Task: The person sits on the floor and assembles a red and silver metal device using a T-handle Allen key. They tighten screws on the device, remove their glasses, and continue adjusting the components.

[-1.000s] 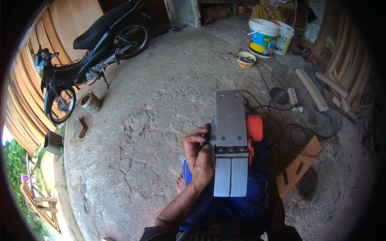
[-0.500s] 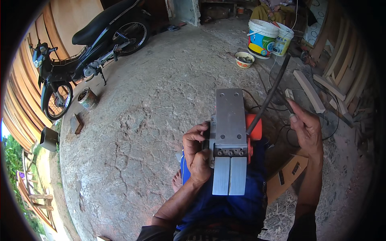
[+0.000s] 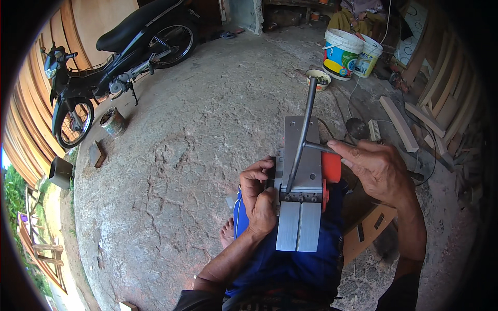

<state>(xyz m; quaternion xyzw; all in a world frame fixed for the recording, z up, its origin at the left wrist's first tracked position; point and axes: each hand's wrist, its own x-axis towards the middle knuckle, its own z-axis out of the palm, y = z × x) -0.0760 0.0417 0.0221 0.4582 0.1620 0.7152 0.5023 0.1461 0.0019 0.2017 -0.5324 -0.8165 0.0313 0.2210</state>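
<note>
The left hand's grip (image 3: pixel 262 207) clasped one planer (image 3: pixel 298 228); the right hand's grip (image 3: pixel 378 168) pinched one T-shaped wrench (image 3: pixel 298 160); two buckets (image 3: pixel 342 57) stood toward planer's one o'clock.

I see the planer (image 3: pixel 306 176) dead centre, motorbike (image 3: pixel 120 83) away left, buckets (image 3: pixel 341 56) beyond to the right, bowl (image 3: pixel 322 85) just before them, planks (image 3: pixel 398 123) farther right!

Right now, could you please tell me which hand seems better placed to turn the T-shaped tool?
Probably the right hand: it holds the T-shaped tool, while the left hand is occupied gripping the planer.
</note>
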